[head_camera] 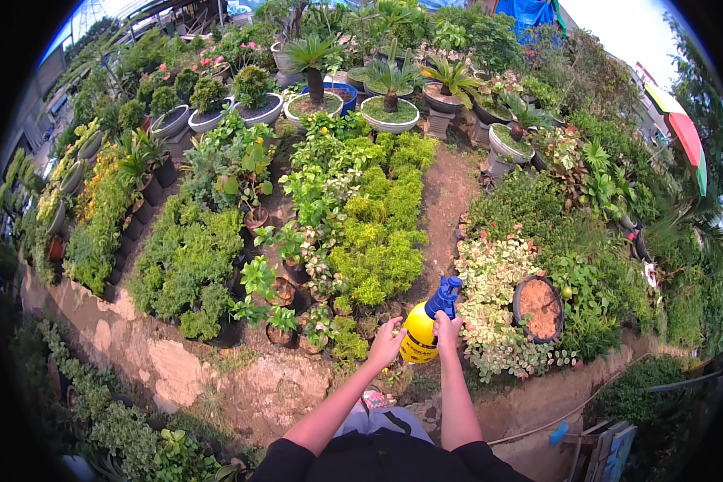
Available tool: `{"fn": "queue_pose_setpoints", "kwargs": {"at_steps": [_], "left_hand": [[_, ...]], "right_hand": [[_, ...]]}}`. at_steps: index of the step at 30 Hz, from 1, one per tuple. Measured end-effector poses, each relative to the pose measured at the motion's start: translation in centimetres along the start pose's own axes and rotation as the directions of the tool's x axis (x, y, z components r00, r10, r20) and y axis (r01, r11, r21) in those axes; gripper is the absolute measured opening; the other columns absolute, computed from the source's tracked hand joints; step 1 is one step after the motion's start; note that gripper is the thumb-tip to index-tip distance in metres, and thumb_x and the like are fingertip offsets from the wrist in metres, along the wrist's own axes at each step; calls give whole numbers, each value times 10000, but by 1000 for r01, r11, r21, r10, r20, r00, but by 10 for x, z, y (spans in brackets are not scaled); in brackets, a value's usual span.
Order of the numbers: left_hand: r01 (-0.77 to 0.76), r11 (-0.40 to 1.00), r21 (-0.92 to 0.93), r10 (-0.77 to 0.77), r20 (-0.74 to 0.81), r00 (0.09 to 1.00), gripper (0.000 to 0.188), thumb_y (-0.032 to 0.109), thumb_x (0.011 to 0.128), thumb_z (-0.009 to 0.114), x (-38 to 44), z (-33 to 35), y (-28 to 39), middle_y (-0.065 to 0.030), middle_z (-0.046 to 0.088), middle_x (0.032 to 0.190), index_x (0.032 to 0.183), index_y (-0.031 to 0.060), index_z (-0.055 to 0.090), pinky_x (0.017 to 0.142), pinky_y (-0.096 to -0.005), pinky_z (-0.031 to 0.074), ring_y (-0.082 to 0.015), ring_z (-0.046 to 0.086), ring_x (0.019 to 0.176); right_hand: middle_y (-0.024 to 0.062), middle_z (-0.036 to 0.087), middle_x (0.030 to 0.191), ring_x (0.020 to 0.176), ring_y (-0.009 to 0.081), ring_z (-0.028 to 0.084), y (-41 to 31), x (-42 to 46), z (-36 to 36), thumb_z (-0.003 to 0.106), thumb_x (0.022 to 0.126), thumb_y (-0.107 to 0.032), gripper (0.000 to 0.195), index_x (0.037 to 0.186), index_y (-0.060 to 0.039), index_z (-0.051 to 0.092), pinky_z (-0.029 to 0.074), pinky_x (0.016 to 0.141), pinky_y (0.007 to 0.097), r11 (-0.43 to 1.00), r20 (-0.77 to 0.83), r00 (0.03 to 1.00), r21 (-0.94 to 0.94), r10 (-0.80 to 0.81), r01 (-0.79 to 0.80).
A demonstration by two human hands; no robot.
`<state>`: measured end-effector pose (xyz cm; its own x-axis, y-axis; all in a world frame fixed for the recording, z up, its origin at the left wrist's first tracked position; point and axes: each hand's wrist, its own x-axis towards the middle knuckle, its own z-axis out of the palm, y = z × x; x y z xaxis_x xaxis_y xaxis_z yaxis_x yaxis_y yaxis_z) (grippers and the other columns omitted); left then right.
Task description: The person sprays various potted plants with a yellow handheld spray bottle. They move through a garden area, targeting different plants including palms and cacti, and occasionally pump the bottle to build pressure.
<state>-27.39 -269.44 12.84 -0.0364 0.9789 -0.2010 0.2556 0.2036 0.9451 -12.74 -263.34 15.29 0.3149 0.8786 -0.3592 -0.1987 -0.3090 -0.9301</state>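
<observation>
A yellow pump sprayer bottle (417,337) with a blue pump head (443,296) is held tilted in front of me, its top leaning to the right. My right hand (449,330) is closed around its blue handle just under the head. My left hand (387,342) is at the left side of the yellow tank, fingers apart and slightly curled; whether the fingertips touch the tank is hard to tell. Just beyond the bottle grow low yellow-green shrubs (376,241), and to its right a variegated cream-and-pink leafed plant (497,289).
A round black pot of brown soil (539,308) stands at the right. A dirt path (449,205) runs between plant rows. Potted cycads (390,102) line the back. Concrete ground (265,385) lies at my feet. A thin hose (554,425) and wooden boards (608,449) are at lower right.
</observation>
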Motion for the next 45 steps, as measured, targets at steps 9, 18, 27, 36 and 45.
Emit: {"fn": "queue_pose_setpoints", "kwargs": {"at_steps": [9, 18, 27, 36, 45], "left_hand": [[44, 999, -4, -44, 18, 999, 427, 241, 863, 530, -21, 9, 2, -150, 515, 1147, 1228, 47, 427, 797, -329, 457, -229, 593, 891], [58, 998, -35, -60, -33, 998, 449, 231, 843, 542, -31, 20, -8, -158, 533, 1125, 1221, 21, 420, 796, -332, 455, -241, 583, 861], [148, 983, -107, -165, -172, 971, 455, 224, 861, 543, -44, -15, -32, -144, 541, 1117, 1247, 33, 396, 774, -314, 460, -208, 586, 892], [168, 947, -274, -271, -403, 874, 417, 178, 848, 533, -69, -76, -59, -158, 543, 1123, 1223, 30, 424, 804, -312, 447, -214, 571, 915], [30, 938, -347, -255, -626, 737, 352, 136, 857, 527, -88, -101, -117, -131, 547, 1048, 1180, 13, 460, 801, -306, 455, -192, 543, 959]], "right_hand": [[-27, 419, 464, 334, 59, 379, 10, -15, -23, 551, 702, -56, 153, 593, -69, 446, 270, 322, 213, 999, -3, 1000, 49, -7, 8], [-22, 419, 455, 335, 70, 382, 32, -40, -20, 542, 706, -48, 161, 581, -67, 442, 278, 325, 214, 999, 135, 990, -43, 34, -29], [-12, 426, 450, 334, 65, 371, 56, -48, 30, 544, 708, -48, 186, 556, -68, 438, 277, 326, 215, 994, 328, 941, -98, 86, -56], [-30, 430, 475, 348, 60, 387, 71, -82, 92, 566, 709, -59, 139, 610, -61, 469, 282, 333, 210, 997, 405, 913, 38, 50, -72], [-34, 442, 477, 354, 48, 374, 90, -110, 132, 582, 699, -51, 159, 587, -65, 470, 278, 339, 208, 974, 695, 708, -222, 123, 49]]}}
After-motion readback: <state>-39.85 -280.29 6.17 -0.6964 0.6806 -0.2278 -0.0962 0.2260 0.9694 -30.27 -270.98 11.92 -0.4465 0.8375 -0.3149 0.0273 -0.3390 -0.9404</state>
